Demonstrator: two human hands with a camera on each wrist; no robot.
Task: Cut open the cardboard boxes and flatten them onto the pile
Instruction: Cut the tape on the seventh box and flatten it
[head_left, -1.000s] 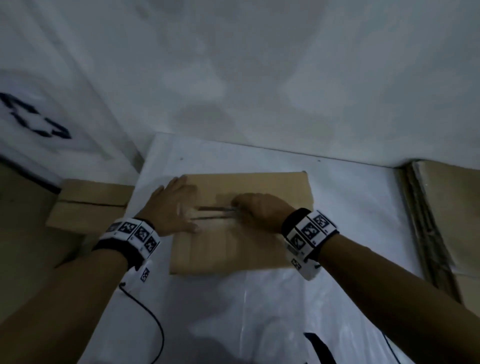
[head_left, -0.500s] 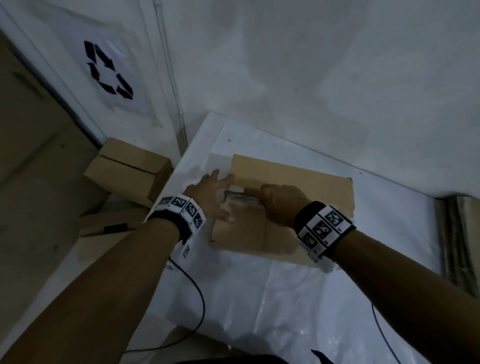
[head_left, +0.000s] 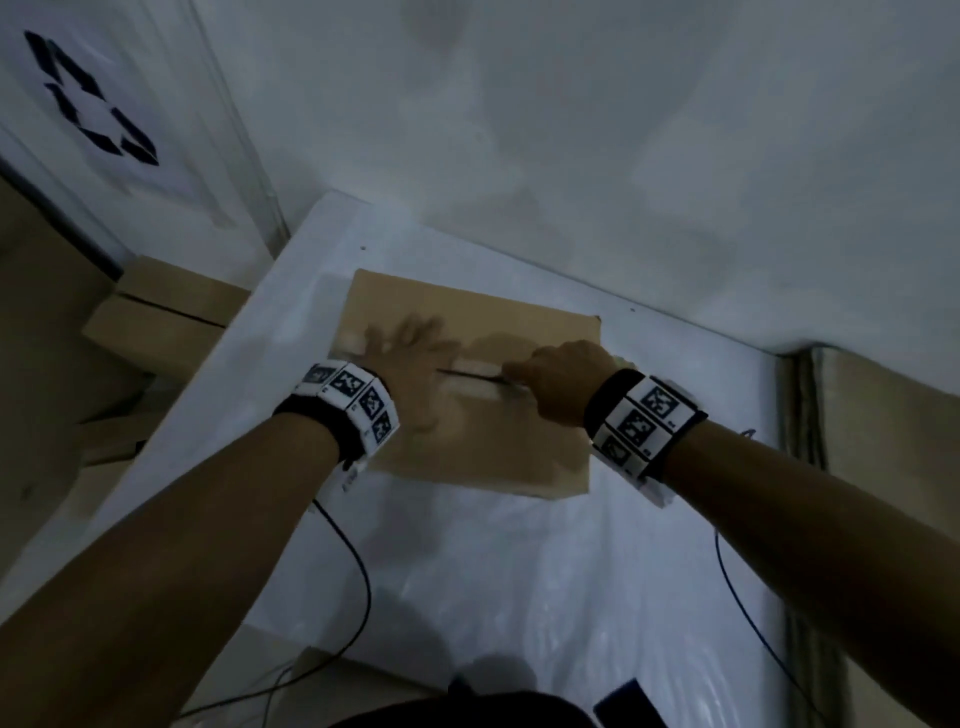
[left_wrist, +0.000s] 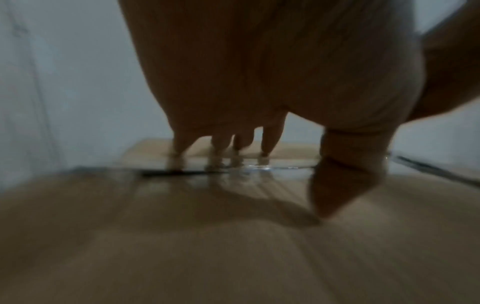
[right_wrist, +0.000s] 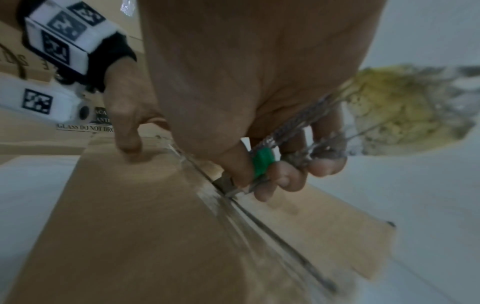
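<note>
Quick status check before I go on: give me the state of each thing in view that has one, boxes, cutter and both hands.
Brown cardboard box on the white table: closed, lying flat, taped centre seam partly slit.
Green-handled cutter: blade tip in the seam.
Left hand: fingers spread, pressing the box top.
Right hand: grips the cutter.
Second brown cardboard box beside the table: closed, uncut.
Flattened cardboard pile at right: stacked flat.
</note>
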